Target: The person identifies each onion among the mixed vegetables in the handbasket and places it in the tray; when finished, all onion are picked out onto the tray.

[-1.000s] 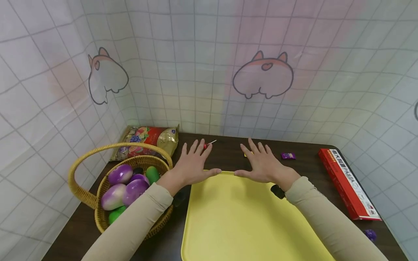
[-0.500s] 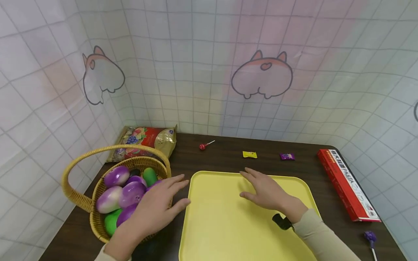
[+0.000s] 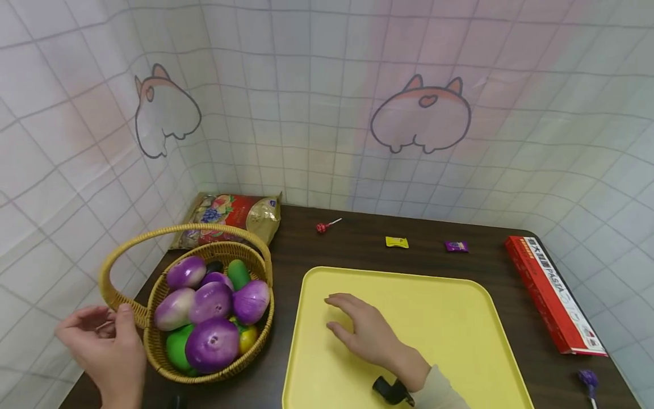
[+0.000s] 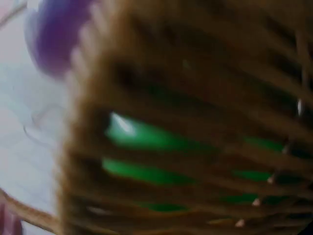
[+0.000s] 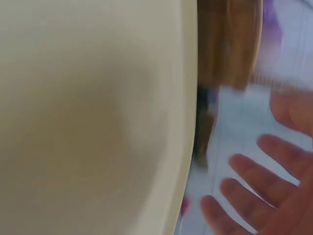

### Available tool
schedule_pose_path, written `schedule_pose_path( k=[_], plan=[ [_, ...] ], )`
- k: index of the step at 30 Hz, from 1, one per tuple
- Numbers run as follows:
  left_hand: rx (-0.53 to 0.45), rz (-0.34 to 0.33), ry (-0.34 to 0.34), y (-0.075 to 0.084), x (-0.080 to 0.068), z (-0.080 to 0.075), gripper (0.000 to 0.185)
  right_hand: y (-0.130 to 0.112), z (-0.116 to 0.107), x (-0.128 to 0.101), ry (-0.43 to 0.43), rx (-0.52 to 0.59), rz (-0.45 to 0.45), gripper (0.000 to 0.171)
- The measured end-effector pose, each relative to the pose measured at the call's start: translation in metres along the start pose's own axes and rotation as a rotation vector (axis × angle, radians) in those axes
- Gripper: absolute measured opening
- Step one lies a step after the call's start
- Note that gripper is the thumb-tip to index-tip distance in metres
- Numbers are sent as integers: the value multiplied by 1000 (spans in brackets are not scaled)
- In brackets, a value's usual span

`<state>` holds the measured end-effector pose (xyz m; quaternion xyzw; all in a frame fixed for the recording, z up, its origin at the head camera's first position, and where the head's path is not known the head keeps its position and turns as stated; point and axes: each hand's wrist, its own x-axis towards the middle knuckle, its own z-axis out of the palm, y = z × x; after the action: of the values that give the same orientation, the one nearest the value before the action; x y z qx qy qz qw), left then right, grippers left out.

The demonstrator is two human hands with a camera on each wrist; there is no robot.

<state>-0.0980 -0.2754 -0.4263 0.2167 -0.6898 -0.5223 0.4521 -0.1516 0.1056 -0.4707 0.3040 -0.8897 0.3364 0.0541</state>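
Observation:
My left hand point(image 3: 109, 346) is at the lower left end of the wicker basket's handle, its thumb over the handle and its fingers curled beside it. The wicker basket point(image 3: 153, 355) stands upright, holding several purple and white vegetables such as an onion point(image 3: 251, 301), plus green and yellow ones. Blurred basket weave point(image 4: 88, 147) fills most of the left wrist view, with a green thing showing through. Over the yellow tray point(image 3: 424, 307) hovers my right hand point(image 3: 370, 335), fingers relaxed, holding nothing. The right wrist view has its spread fingers point(image 5: 264, 176) past the tray's rim.
Behind the basket lies a gold and red bag point(image 3: 235, 213). A red lollipop point(image 3: 322, 228), a yellow candy point(image 3: 397, 242) and a purple candy point(image 3: 456, 246) lie beyond the tray. To the right are a red pasta box point(image 3: 554, 295) and a purple lollipop point(image 3: 588, 379).
Both hands drew back from the tray's far edge. My left hand passed over the basket to its handle on the left side. My right hand moved nearer and left, above the tray.

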Motion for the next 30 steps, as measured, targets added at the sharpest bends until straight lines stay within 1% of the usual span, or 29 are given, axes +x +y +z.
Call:
schedule_pose_path(
  k=[1, 2, 3, 4, 6, 7, 9, 10, 11, 12, 14, 16, 17, 18, 20, 22, 24, 26, 30],
  plan=[
    [-23, -85, 13, -5, 4, 0, 43, -7, 6, 3, 28, 23, -25, 41],
    [-27, -158, 0, -9, 8, 0, 50, -14, 12, 6, 51, 49, -56, 39],
    [-14, -235, -31, -14, 12, 0, 54, -22, 17, 9, 76, 81, -87, 37],
    [-6, -309, -81, -19, 15, -1, 55, -29, 22, 13, 99, 112, -118, 36],
    [18, -442, -204, -29, 20, -2, 48, -43, 32, 19, 140, 179, -178, 33],
    [37, -487, -261, -35, 22, -2, 43, -49, 36, 23, 157, 207, -211, 32],
    [79, -554, -356, -46, 26, -4, 35, -62, 44, 29, 187, 249, -283, 31],
    [81, -574, -395, -51, 27, -6, 33, -67, 48, 31, 199, 262, -317, 31],
    [81, -581, -416, -56, 28, -7, 33, -73, 52, 34, 209, 280, -354, 32],
    [73, -574, -431, -60, 29, -7, 31, -78, 55, 37, 215, 294, -388, 33],
    [59, -525, -461, -67, 29, -7, 21, -88, 61, 41, 217, 309, -438, 34],
    [44, -432, -478, -74, 29, -6, 11, -95, 66, 46, 196, 341, -446, 35],
    [18, -382, -478, -76, 29, -4, 10, -98, 69, 47, 178, 357, -438, 36],
    [-17, -331, -480, -79, 29, -1, 12, -100, 71, 49, 164, 361, -426, 36],
    [-104, -254, -471, -82, 27, 3, 17, -104, 76, 52, 134, 374, -398, 37],
    [-198, -210, -462, -84, 27, 9, 21, -105, 81, 54, 109, 372, -377, 39],
    [-251, -194, -456, -84, 26, 12, 23, -106, 85, 55, 101, 346, -379, 41],
    [-255, -170, -465, -83, 27, 14, 24, -106, 88, 56, 93, 319, -376, 44],
    [-163, -80, -502, -85, 30, 15, 25, -107, 94, 56, 52, 227, -352, 52]
  ],
)
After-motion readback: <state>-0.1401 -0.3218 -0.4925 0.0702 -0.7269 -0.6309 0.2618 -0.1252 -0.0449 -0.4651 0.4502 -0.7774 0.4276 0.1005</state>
